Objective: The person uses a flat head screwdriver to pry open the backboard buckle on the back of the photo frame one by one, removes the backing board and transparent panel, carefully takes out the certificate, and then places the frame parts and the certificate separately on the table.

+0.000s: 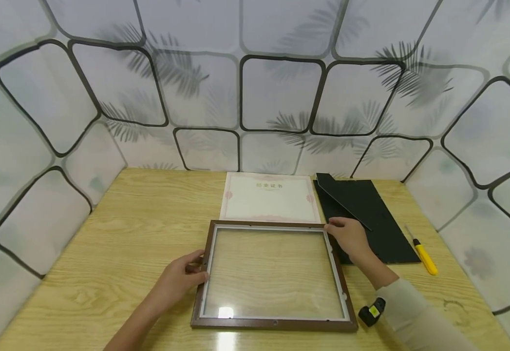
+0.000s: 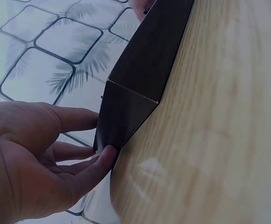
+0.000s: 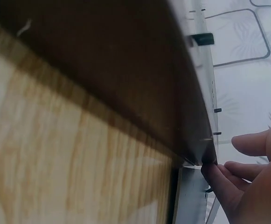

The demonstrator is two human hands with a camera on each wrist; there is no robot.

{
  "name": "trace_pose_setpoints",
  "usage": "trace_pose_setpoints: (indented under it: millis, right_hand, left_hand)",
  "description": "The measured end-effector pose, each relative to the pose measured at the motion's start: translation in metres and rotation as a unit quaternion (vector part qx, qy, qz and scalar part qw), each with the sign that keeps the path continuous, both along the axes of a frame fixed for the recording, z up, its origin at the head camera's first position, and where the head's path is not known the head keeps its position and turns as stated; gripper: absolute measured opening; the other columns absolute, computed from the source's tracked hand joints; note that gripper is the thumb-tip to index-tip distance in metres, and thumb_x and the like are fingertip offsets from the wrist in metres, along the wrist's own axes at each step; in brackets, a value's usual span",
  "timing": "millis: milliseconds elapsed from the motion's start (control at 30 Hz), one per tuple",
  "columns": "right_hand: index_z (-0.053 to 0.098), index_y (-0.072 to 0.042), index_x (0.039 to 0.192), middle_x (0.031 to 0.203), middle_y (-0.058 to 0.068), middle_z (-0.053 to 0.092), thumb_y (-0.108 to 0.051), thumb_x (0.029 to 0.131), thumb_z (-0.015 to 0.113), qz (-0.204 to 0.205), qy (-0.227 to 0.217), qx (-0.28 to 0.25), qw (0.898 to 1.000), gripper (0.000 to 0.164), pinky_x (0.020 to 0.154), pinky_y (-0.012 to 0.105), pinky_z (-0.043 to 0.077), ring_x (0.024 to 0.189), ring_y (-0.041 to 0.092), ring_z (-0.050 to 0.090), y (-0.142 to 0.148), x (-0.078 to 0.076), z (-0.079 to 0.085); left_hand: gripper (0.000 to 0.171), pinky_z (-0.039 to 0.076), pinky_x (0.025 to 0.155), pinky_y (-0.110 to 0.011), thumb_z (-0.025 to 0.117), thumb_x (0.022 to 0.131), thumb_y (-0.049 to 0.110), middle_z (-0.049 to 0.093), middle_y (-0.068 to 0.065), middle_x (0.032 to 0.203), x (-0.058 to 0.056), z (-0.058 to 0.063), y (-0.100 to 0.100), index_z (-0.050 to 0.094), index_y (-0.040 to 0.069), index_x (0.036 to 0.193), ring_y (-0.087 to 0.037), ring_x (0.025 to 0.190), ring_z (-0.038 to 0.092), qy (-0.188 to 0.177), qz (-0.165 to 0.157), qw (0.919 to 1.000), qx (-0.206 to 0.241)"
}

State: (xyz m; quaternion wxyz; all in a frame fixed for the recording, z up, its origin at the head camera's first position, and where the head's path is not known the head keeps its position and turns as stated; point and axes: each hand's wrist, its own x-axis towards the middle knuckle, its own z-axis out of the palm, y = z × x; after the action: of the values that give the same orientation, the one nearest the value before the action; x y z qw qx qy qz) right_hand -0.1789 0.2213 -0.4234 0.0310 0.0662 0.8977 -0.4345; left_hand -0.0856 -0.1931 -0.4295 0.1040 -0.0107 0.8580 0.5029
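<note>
A brown picture frame (image 1: 276, 324) with a clear pane (image 1: 274, 273) and a pale inner rim lies before me on the wooden table. My left hand (image 1: 178, 280) grips its left side, thumb on the rim and fingers at the outer edge. In the left wrist view the left hand (image 2: 42, 154) has its fingertips against the dark frame (image 2: 126, 109). At the far right corner is my right hand (image 1: 349, 239). The right wrist view shows the right hand (image 3: 252, 182) with a finger touching the corner of the frame (image 3: 126, 60), its thumb apart from the edge.
A white certificate (image 1: 270, 197) with a pink border lies behind the frame. To its right are a black backing board (image 1: 384, 222) and a narrower black flap (image 1: 335, 192). A yellow-handled screwdriver (image 1: 425, 258) lies at the right. Patterned walls (image 1: 281, 92) enclose the table (image 1: 119, 234).
</note>
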Motion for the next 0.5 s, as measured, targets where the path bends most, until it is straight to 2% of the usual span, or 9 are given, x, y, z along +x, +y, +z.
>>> trace_pose_setpoints:
  millis: [267,500]
  right_hand:
    - [0.049,0.003,0.146,0.145,0.026,0.053,-0.028,0.103,0.057,0.026,-0.003,0.033,0.999,0.054,0.103,0.055,0.048,0.130,0.043,0.053,-0.0032,0.0052,0.0007]
    - [0.049,0.005,0.145,0.141,0.027,0.056,-0.024,0.102,0.058,0.026,0.004,0.033,0.999,0.053,0.102,0.053,0.050,0.127,0.041,0.056,-0.0052,0.0092,-0.0007]
  left_hand:
    - [0.064,0.058,0.084,-0.038,0.079,0.086,0.019,0.067,-0.014,0.126,0.0006,-0.0022,0.0049,0.055,-0.005,0.140,-0.025,0.107,0.065,0.011,0.019,0.9993,-0.031]
    - [0.055,0.059,0.081,-0.037,0.076,0.087,0.013,0.067,-0.016,0.120,0.0021,-0.0034,0.0086,0.059,-0.005,0.136,-0.026,0.104,0.066,0.023,0.033,0.9985,-0.038]
